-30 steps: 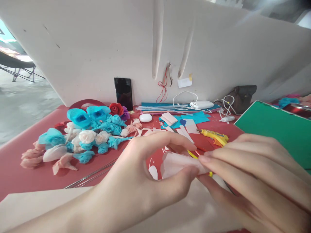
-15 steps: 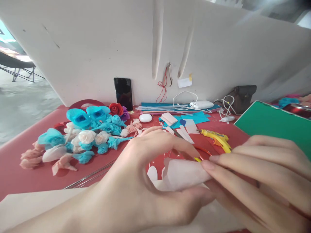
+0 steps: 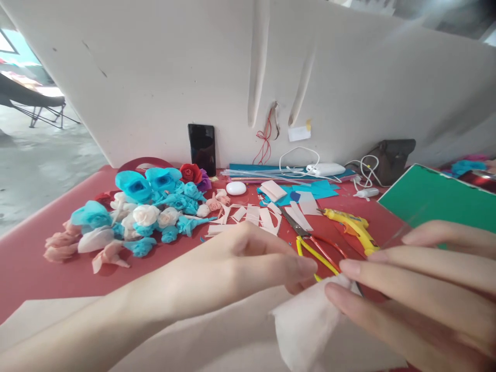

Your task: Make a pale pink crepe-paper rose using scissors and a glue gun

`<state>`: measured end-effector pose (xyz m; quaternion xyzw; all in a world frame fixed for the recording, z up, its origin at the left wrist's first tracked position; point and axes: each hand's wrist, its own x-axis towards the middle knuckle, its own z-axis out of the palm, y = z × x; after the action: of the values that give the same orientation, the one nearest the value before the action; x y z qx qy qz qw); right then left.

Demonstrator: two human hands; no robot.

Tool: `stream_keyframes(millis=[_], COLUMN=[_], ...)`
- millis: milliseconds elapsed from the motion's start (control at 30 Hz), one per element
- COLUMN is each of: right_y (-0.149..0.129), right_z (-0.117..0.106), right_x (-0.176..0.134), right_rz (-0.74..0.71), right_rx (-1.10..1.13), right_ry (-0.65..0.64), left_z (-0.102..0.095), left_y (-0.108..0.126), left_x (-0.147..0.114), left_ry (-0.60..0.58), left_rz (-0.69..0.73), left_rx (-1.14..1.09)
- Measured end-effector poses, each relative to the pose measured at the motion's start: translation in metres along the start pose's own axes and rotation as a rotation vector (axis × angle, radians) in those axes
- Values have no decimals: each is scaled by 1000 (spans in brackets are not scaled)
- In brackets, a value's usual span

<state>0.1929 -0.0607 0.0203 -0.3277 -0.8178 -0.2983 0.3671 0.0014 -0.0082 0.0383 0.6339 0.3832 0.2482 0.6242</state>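
My right hand (image 3: 418,289) pinches the upper end of a pale crepe-paper piece (image 3: 306,325), shaped like a petal, which hangs down to the left of its fingertips. A thin clear strand or stick shows by the index finger, blurred. My left hand (image 3: 244,268) is apart from the paper, its thumb lying against curled fingers; what is between them, if anything, is hidden. Just past its fingertips lie scissors (image 3: 306,240) with yellow and red handles. Below both hands a large pale paper sheet (image 3: 217,336) covers the table front.
Blue, white and pink paper flowers (image 3: 147,212) lie heaped at left. A yellow glue gun (image 3: 354,225) rests beyond the scissors, near paper scraps (image 3: 267,219). A phone (image 3: 202,150) leans on the white wall. A green board (image 3: 442,201) stands at right.
My left hand has come off the paper piece and its curved grip has closed up. The paper now hangs lower from my right hand. The view has shifted slightly.
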Motion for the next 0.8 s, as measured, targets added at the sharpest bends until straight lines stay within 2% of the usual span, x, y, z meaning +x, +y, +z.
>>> stream_keyframes(millis=[133,333,467,633,800], right_y=[3,-5,-4,2,1], right_z=[15,16,14,13,14], right_x=[-2,-4,-4,-4,-3], right_rz=[39,136,148,57,93], right_rx=[11,27,35,-5,-14], right_ry=[154,118,99,45,70], left_z=[-4,-7,-6,-5,-4], left_y=[-4,-7,-8,-7,-2], left_x=[5,12,11,11,10], left_ry=[-124,-181,-180,-152,-107], left_rz=[-83,-121,-101,-98,-105], left_rx=[40,46,4,19,45])
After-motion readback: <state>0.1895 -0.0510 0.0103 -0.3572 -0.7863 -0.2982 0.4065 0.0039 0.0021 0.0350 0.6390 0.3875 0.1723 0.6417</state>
